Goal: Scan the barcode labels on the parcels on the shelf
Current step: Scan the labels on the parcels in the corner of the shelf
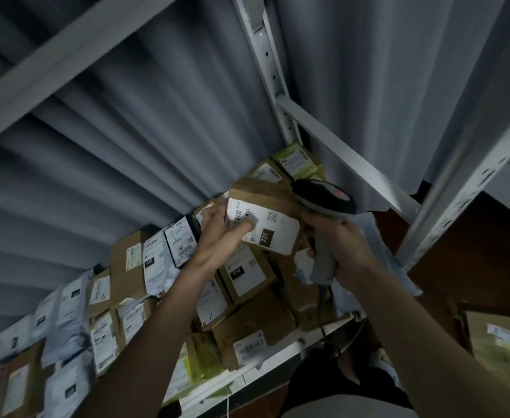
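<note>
My left hand (222,236) grips a brown cardboard parcel (266,191) lifted above the pile, thumb lying across its white barcode label (273,226), which carries the number 231. My right hand (341,244) holds the grey handle of a barcode scanner (326,200); the scanner's dark head sits just right of the parcel, touching or nearly touching its edge. Under both hands, several labelled cardboard parcels (247,273) and white mailer bags (66,300) fill the shelf (278,362).
White metal shelf uprights (270,61) and a cross beam (347,156) frame the bay. A grey curtain (142,122) hangs behind. A brown panel (486,251) and another parcel (501,342) lie at the right. The scanner's cable (323,309) hangs down past the shelf edge.
</note>
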